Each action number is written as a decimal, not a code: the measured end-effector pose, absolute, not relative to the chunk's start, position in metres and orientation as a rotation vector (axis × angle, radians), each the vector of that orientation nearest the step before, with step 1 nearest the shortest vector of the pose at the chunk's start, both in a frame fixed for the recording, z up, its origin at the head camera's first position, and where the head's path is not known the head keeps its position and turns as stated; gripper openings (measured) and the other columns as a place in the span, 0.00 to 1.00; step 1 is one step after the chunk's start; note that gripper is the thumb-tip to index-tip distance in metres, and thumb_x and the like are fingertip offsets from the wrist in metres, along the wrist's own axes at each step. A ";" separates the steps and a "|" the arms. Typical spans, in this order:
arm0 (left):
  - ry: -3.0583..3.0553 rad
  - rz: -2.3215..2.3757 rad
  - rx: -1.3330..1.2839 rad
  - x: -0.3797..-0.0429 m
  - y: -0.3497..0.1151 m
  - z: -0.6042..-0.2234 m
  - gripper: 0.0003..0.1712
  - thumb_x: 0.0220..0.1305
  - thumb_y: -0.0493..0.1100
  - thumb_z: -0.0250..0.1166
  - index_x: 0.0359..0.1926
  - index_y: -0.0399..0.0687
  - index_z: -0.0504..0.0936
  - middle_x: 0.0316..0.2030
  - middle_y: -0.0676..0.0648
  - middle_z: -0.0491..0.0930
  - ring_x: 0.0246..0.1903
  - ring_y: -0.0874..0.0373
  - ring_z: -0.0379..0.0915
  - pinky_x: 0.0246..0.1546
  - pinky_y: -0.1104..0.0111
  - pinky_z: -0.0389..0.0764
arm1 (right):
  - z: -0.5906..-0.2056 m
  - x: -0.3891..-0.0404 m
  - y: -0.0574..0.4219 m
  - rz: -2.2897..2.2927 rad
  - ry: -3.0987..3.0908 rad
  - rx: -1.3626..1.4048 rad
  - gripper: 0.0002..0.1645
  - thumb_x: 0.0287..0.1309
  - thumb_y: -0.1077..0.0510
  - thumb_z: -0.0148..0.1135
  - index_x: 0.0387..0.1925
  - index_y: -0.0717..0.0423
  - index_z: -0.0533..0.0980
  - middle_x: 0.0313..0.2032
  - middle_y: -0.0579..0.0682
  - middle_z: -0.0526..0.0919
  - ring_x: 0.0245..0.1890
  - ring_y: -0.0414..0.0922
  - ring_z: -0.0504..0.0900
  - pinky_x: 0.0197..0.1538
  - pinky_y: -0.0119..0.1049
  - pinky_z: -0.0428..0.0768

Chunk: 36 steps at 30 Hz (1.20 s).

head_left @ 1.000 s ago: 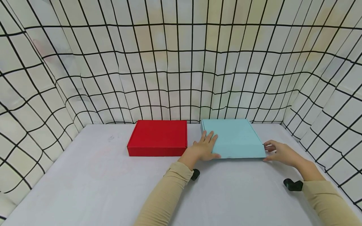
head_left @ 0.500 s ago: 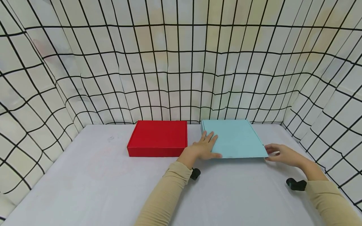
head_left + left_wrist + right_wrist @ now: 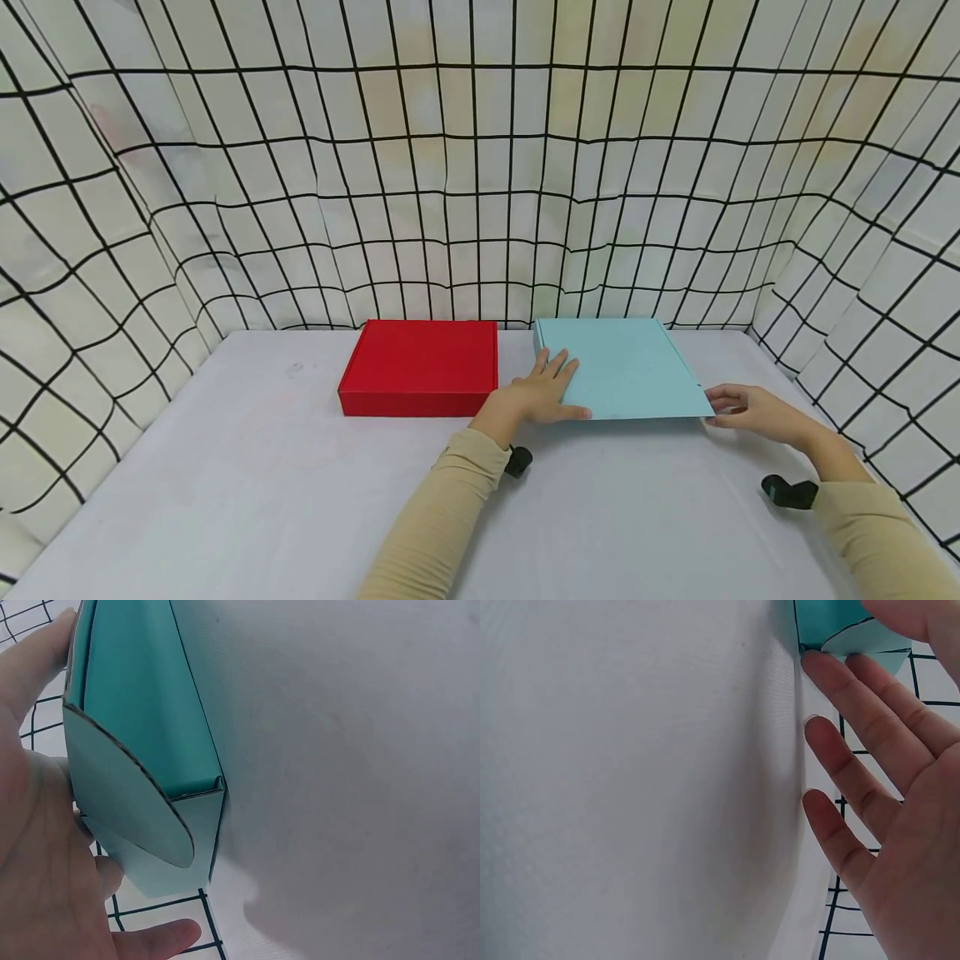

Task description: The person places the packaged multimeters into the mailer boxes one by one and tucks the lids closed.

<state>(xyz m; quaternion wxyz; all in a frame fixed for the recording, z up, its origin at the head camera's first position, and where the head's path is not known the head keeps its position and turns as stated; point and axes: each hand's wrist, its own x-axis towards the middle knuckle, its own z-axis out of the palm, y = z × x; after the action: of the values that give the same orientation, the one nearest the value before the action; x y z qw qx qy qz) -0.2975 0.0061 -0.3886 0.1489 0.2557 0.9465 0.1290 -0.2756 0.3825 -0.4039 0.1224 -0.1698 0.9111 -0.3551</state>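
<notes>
A light-blue cardboard box [image 3: 622, 367] lies at the back right, its lid's front edge tipped up a little. In the left wrist view a rounded side flap [image 3: 131, 787] of the lid stands out above the teal inner wall [image 3: 139, 690]. My left hand [image 3: 540, 396] rests with spread fingers over the box's left front corner, the thumb along the lid's front edge. At the right front corner is my right hand [image 3: 750, 412]. Its fairly straight fingertips [image 3: 821, 667] touch near the right side flap [image 3: 862, 636], with the thumb close to the lid's edge.
A closed red box [image 3: 420, 362] stands to the left of the blue one, close to my left wrist. White cloth covers the table [image 3: 247, 492]. Behind and on both sides rises a white curtain with a black grid [image 3: 480, 167].
The blue lid's front edge has risen slightly, its right corner shifting right in view. My right hand has moved a little rightward with it. The left hand stays nearly still.
</notes>
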 end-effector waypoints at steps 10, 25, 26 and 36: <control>2.721 0.372 0.721 -0.299 0.007 -0.389 0.54 0.71 0.68 0.57 0.83 0.55 0.39 0.82 0.52 0.31 0.79 0.50 0.20 0.70 0.37 0.56 | -0.404 -0.275 0.377 -1.035 2.674 -0.502 0.27 0.67 0.58 0.65 0.60 0.72 0.73 0.51 0.57 0.85 0.54 0.52 0.80 0.56 0.51 0.79; 2.731 0.370 0.736 -0.296 0.007 -0.385 0.54 0.72 0.68 0.56 0.83 0.55 0.39 0.82 0.51 0.32 0.80 0.49 0.22 0.70 0.37 0.56 | -0.402 -0.275 0.374 -1.055 2.684 -0.513 0.19 0.66 0.60 0.64 0.54 0.68 0.75 0.46 0.54 0.85 0.44 0.39 0.80 0.47 0.40 0.77; 2.735 0.373 0.737 -0.294 0.006 -0.385 0.54 0.71 0.69 0.56 0.83 0.55 0.40 0.82 0.51 0.32 0.80 0.49 0.23 0.70 0.37 0.56 | -0.402 -0.275 0.375 -1.059 2.682 -0.524 0.19 0.67 0.60 0.64 0.54 0.68 0.75 0.46 0.54 0.85 0.44 0.38 0.80 0.46 0.39 0.77; 2.751 0.375 0.760 -0.290 0.005 -0.381 0.54 0.71 0.69 0.56 0.83 0.54 0.41 0.82 0.50 0.34 0.80 0.48 0.24 0.69 0.37 0.59 | -0.404 -0.276 0.377 -1.156 2.596 -0.529 0.19 0.67 0.63 0.64 0.53 0.72 0.72 0.49 0.64 0.86 0.43 0.31 0.82 0.43 0.30 0.76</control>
<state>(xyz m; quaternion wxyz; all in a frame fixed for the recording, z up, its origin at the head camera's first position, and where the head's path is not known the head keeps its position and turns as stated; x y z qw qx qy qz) -0.2900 0.0046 -0.3811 0.1308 0.2618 0.9474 0.1292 -0.2758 0.3767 -0.4036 0.1249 -0.1817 0.8910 -0.3968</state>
